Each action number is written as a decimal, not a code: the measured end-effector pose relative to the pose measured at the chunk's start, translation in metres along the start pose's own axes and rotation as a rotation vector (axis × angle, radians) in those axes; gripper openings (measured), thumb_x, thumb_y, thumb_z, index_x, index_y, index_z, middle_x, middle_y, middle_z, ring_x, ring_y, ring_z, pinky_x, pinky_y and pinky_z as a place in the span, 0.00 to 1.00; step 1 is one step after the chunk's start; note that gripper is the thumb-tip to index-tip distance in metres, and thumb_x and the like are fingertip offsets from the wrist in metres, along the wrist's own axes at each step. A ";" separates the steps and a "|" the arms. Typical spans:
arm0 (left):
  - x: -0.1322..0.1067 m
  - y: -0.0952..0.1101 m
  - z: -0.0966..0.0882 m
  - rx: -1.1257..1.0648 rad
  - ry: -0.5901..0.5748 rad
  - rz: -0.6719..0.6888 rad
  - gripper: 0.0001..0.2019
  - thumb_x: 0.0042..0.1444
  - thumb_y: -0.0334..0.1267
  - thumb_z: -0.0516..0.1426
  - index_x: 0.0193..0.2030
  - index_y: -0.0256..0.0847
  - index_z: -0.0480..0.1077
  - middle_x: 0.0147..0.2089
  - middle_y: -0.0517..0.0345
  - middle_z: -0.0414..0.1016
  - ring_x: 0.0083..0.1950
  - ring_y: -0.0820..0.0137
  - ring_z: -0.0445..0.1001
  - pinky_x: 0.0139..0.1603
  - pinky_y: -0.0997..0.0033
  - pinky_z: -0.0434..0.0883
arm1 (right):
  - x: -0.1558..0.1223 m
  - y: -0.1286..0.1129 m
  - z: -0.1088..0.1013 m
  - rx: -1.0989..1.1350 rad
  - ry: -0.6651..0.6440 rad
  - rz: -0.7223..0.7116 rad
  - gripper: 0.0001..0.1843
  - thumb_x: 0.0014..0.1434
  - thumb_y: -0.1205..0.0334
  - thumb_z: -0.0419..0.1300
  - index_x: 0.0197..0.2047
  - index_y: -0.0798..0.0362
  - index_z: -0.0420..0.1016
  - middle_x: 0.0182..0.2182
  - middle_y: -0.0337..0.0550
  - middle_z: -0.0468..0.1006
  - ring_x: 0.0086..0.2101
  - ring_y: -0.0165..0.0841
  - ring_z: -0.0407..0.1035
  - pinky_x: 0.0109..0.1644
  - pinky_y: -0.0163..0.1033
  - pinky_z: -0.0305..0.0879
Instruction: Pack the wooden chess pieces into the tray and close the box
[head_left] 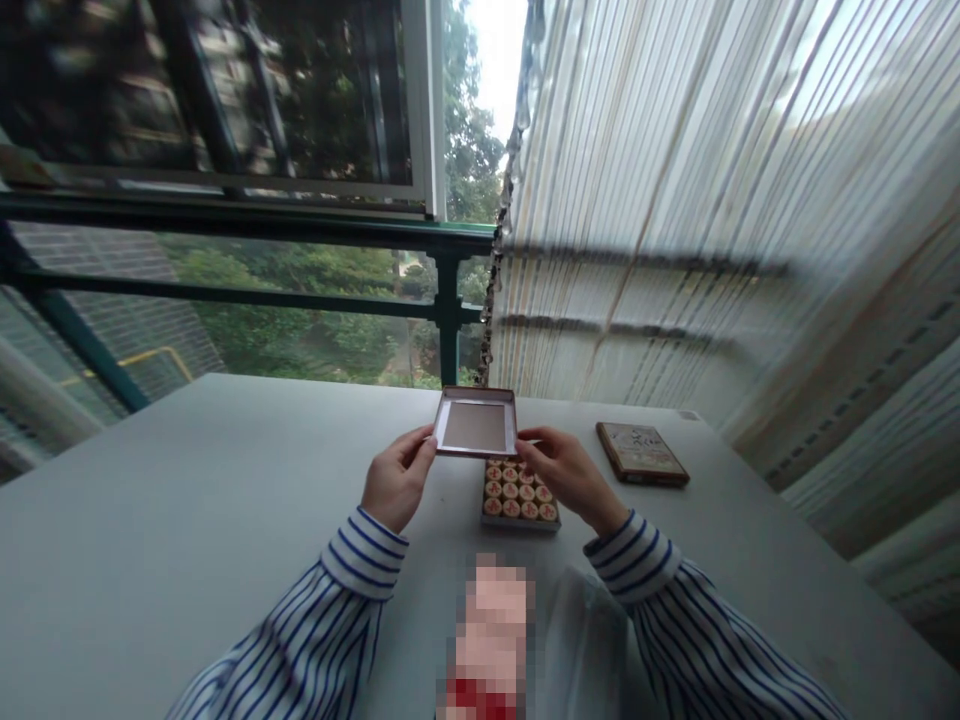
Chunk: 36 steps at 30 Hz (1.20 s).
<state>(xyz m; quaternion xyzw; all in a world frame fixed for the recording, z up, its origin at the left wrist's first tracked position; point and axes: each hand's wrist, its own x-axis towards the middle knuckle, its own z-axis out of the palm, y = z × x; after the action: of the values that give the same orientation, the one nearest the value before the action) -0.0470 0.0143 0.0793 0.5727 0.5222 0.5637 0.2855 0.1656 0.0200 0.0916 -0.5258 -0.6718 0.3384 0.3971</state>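
Both hands hold a shallow box lid point(476, 427) above the table, its hollow inner side facing me and its far rim raised. My left hand point(400, 480) pinches the left edge between thumb and fingers. At the lower right corner, my right hand point(574, 473) grips the other side. Just below and partly behind the lid and right fingers sits an open box of round xiangqi pieces point(520, 492), set in rows with red characters on top. Its far rows are partly hidden.
A flat brown patterned box point(642, 454) lies on the white table point(262, 520) at the right. Clear plastic point(585, 640) rests near the front edge beside a pixelated patch. Behind the table stand a green railing point(448, 300) and a string curtain point(637, 200).
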 end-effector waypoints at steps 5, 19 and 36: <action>-0.001 -0.002 0.006 0.010 -0.008 0.010 0.20 0.50 0.44 0.55 0.45 0.31 0.70 0.45 0.47 0.74 0.47 0.64 0.71 0.51 0.65 0.66 | -0.003 0.007 -0.001 -0.006 0.024 -0.032 0.17 0.55 0.54 0.52 0.43 0.57 0.70 0.26 0.44 0.76 0.25 0.29 0.69 0.26 0.31 0.64; 0.001 -0.019 0.025 0.020 -0.051 0.079 0.19 0.52 0.44 0.53 0.46 0.33 0.69 0.45 0.49 0.74 0.44 0.67 0.72 0.48 0.68 0.68 | -0.003 0.014 -0.009 0.052 0.082 0.018 0.19 0.54 0.54 0.53 0.45 0.58 0.67 0.27 0.44 0.76 0.25 0.29 0.69 0.26 0.32 0.65; -0.012 -0.039 0.032 0.102 0.030 0.234 0.23 0.48 0.41 0.57 0.52 0.39 0.63 0.48 0.52 0.71 0.46 0.67 0.72 0.50 0.65 0.68 | -0.003 0.010 -0.021 -0.083 -0.032 -0.063 0.19 0.56 0.55 0.50 0.49 0.53 0.65 0.23 0.38 0.73 0.23 0.28 0.67 0.26 0.31 0.63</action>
<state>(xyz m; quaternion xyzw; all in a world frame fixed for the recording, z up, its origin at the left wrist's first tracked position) -0.0250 0.0229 0.0324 0.6350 0.4839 0.5745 0.1804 0.1893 0.0201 0.0918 -0.5150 -0.7078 0.3056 0.3746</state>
